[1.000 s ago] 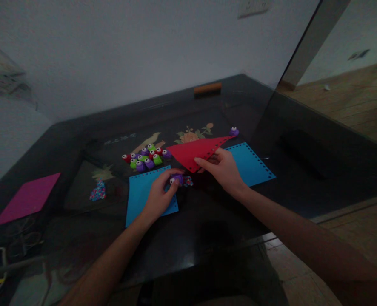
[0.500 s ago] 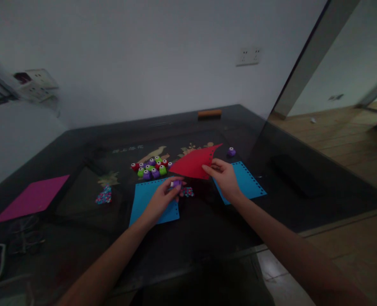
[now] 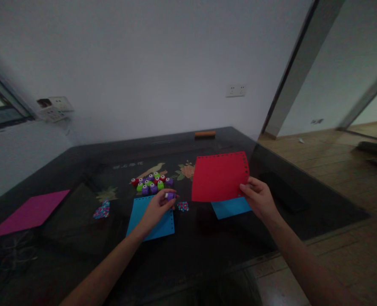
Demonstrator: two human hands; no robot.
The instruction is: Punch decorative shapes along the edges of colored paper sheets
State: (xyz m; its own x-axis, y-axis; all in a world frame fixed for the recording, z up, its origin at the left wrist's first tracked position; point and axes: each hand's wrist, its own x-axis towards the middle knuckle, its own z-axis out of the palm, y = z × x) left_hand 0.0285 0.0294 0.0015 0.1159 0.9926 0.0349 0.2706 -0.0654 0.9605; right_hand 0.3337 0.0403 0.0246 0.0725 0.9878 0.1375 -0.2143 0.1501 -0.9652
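Observation:
My right hand (image 3: 259, 199) pinches the right edge of a red sheet of paper (image 3: 218, 178), raised over the table with its face toward me. Small holes run along its top and right edges. In the curled fingers of my left hand (image 3: 158, 208) is a small purple craft punch (image 3: 169, 196). Below that hand lies a blue sheet (image 3: 156, 229) with holes along its top and right edges. Another blue sheet (image 3: 229, 208) is partly hidden behind the red one. Between the two blue sheets sits a little heap of coloured paper bits (image 3: 182, 206).
Several purple, green and red craft punches (image 3: 153, 185) stand grouped behind my left hand. Leftward lie a second heap of paper bits (image 3: 102, 210) and a magenta sheet (image 3: 32, 212). A dark flat object (image 3: 284, 191) is at the right; a brown roll (image 3: 205, 134) lies at the back.
My right hand has moved right with the red sheet, which turned from slanted to facing me. It now covers more of the right blue sheet. My left hand keeps the punch. The view has tilted upward.

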